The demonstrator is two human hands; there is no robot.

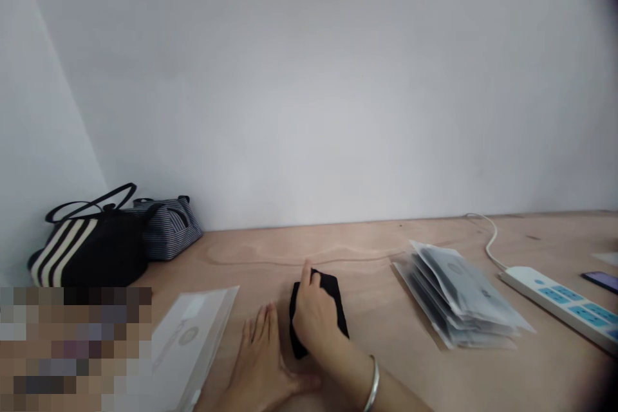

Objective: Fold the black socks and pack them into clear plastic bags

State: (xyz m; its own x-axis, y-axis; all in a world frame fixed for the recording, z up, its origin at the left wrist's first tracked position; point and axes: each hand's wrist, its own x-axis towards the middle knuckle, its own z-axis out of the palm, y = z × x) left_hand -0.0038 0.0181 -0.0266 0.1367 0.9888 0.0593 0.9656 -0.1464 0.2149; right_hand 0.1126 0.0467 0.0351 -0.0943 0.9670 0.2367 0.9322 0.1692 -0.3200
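Observation:
A small folded black cloth [333, 299] lies on the wooden table [376, 335] in front of me. My right hand [313, 315] rests on top of it, fingers curled over the fabric and pressing it, with a silver bangle on the wrist. My left hand [263, 360] lies flat on the table just left of the cloth, fingers stretched out and holding nothing. A clear plastic packet [193, 335] with a round logo lies left of my left hand.
A pile of several clear packets with dark contents [458, 296] sits to the right. A white power strip [564, 302] with its cable and a phone [601, 280] are at far right. A striped black bag [87, 248] and a striped pouch [167, 225] stand at back left against the wall.

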